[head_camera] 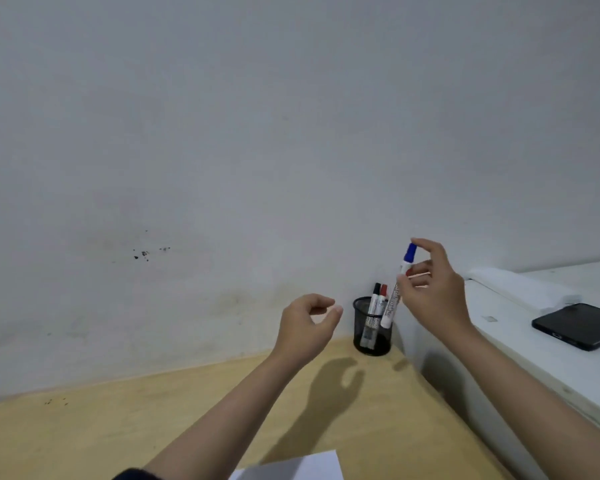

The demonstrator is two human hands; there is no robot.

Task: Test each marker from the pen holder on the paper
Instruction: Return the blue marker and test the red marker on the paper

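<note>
Paper waits at bottom centre; right hand pinches the blue marker above the pen holder, left hand loosely curled, empty. Uncapping seems next.

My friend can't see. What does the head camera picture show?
A right hand holds a blue-capped marker above a black mesh pen holder with two markers left inside. The empty left hand hovers over the wooden table; white paper lies at the near edge.
</note>
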